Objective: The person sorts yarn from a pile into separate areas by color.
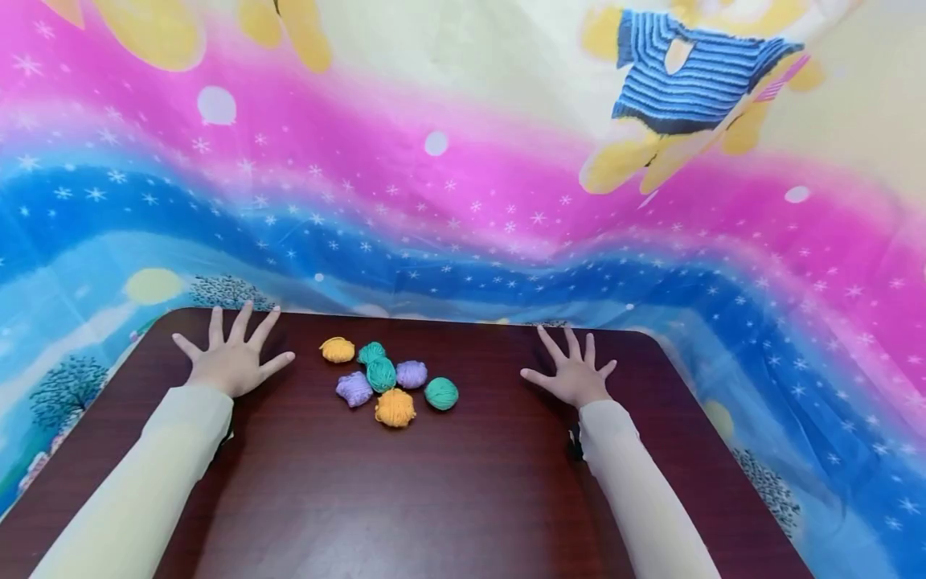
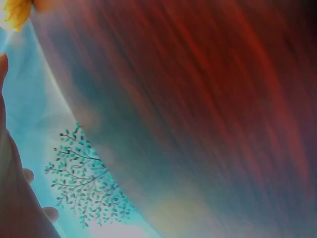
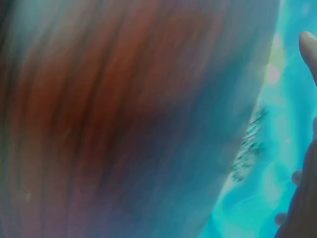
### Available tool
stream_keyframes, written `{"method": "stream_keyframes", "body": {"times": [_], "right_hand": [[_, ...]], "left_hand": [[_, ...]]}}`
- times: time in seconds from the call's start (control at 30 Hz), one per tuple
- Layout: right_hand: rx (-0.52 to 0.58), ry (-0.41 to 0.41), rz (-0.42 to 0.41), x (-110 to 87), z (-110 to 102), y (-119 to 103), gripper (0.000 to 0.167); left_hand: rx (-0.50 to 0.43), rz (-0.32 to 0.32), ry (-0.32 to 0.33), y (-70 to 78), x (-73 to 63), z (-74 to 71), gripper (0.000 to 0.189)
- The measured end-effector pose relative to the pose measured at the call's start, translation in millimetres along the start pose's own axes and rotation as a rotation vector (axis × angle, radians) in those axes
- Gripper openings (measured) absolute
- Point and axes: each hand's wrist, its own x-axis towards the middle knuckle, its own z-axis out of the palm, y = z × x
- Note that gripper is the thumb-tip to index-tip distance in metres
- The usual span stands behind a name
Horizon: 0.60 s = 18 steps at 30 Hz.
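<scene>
My left hand [image 1: 229, 363] is spread wide, fingers straight, over the table's far left part, holding nothing. Its thumb points toward a small yellow yarn ball [image 1: 338, 350]. On the right, my right hand [image 1: 574, 376] is likewise spread with straight fingers and holds nothing. Between the hands lies a loose cluster of yarn balls: two touching green ones [image 1: 380, 374], a purple one [image 1: 354, 388] on the left, another purple one [image 1: 411, 374], and an orange-yellow one [image 1: 395, 408] in front. Nearest my right hand sits a round green yarn ball [image 1: 442, 394].
The dark reddish-brown table [image 1: 376, 498] has rounded far corners. Behind and beside it hangs a printed cloth [image 1: 448, 201] with snowflakes, trees and bears, close to the table's far edge. In the left wrist view, a piece of yellow yarn [image 2: 18, 14] shows at the top corner.
</scene>
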Motion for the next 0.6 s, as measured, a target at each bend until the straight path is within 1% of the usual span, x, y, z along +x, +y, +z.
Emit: {"method": "stream_keyframes", "body": {"times": [0.07,0.13,0.2,0.3,0.43,0.53,0.6], "right_hand": [[0.028,-0.008,-0.013,-2.0,-4,-9,0.098],[0.075,-0.007,-0.027,-4.2,-8,-17,0.098],[0.138,-0.002,-0.049,-6.9,-10,-25,0.099],[0.229,0.019,-0.084,-12.0,-10,-37,0.098],[0.345,0.08,-0.123,-21.4,-4,-55,0.091],[0.434,0.121,-0.146,-29.1,0,-72,0.084],[0.488,0.133,-0.161,-32.8,2,-84,0.079]], "left_hand": [[-0.012,0.023,0.028,1.9,-0.9,-2.0,0.092],[-0.031,0.052,0.073,6.5,-2.2,-5.5,0.088],[-0.052,0.078,0.125,12.9,-3.9,-9.3,0.082],[-0.099,0.098,0.182,25.0,-8.1,-13.9,0.078],[-0.202,0.103,0.212,42.9,-16.4,-14.4,0.076],[-0.275,0.105,0.236,56.1,-22.4,-11.5,0.075],[-0.317,0.112,0.258,64.4,-24.9,-9.5,0.073]]}}
